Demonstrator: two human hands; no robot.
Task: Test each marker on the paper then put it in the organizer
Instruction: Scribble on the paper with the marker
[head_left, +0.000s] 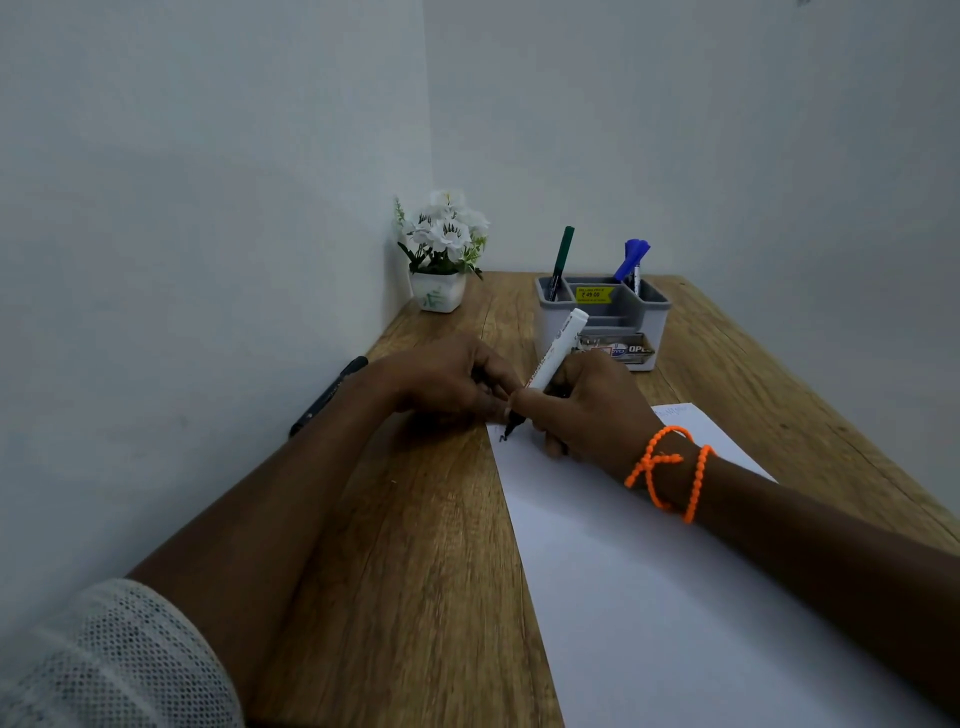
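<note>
My right hand (589, 410) grips a white marker (558, 351), tilted, with its black tip touching the far left corner of the white paper (649, 571), where a small black mark shows. My left hand (447, 379) rests curled on the table just left of the tip, fingers closed around something dark that I cannot make out. The grey and white organizer (605, 322) stands behind my hands, holding a green marker (562, 260) in its left compartment and blue-capped markers (634, 262) in its right one. A black marker (327, 397) lies by the left wall.
A white pot of white flowers (441, 249) stands in the far left corner of the wooden table (415, 545). Walls close in the table on the left and behind. An orange beaded band wraps my right wrist (670, 470).
</note>
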